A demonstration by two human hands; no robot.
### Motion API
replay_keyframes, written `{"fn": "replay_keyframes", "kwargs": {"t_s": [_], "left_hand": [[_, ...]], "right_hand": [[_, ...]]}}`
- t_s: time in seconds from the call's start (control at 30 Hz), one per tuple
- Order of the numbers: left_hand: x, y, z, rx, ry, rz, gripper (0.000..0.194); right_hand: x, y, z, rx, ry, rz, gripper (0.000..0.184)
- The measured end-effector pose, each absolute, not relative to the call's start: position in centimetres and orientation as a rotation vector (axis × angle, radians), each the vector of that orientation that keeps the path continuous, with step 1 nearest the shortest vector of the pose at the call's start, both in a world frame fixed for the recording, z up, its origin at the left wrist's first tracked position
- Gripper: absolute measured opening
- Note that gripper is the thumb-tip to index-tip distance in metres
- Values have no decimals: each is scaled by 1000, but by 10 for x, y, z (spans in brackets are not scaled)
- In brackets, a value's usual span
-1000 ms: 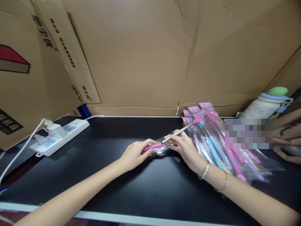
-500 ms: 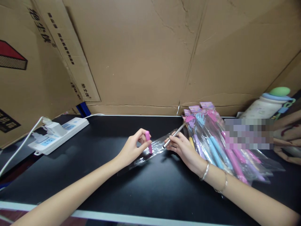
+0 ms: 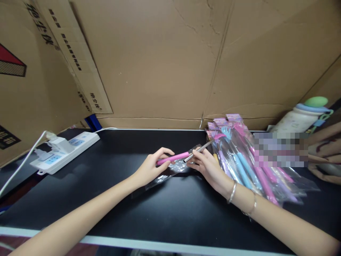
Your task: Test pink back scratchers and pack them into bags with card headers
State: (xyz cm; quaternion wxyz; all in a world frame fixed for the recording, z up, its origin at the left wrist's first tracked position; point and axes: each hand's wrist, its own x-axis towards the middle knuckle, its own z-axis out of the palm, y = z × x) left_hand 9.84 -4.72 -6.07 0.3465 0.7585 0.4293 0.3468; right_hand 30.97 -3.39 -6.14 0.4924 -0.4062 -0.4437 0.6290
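My left hand (image 3: 153, 166) is closed on a pink tube-shaped handle (image 3: 174, 157), pinched near its left end and pointing right. My right hand (image 3: 206, 163) grips a thin metal rod (image 3: 198, 153) between thumb and fingers. The rod slants up to the right, toward a pink head (image 3: 219, 136) that seems to belong to it. Near my right fingertips the handle's end and the rod's open lower end lie close together; whether they touch I cannot tell. Below both hands a clear plastic bag (image 3: 166, 175) lies on the black table (image 3: 170, 217).
Several bagged back scratchers (image 3: 243, 170) in pink, blue and purple lie to the right. Behind them stands a white bottle (image 3: 293, 121) with a green top. A white power strip (image 3: 66, 151) sits at left. Cardboard (image 3: 154, 64) walls the back. Another person's hand (image 3: 326, 149) shows at far right.
The pink handle has swung from upright to nearly level, its far end now by my right fingers. My right hand keeps hold of the metal rod, slightly shifted.
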Motion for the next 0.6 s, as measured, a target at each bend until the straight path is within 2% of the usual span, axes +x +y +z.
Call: {"fn": "replay_keyframes", "kwargs": {"t_s": [0.13,0.37,0.6], "left_hand": [[98,-46,-63,2078,1091,848,34],[97,-45,-65,2113,1117,843,25],[95,-46,-62,2079,1105,835,24]], "right_hand": [[310,-34,-60,-968,-1136,1550,33],[308,-41,-51,-997,-1264,1553,30],[318,-29,-39,-925,-1224,1333,31]]}}
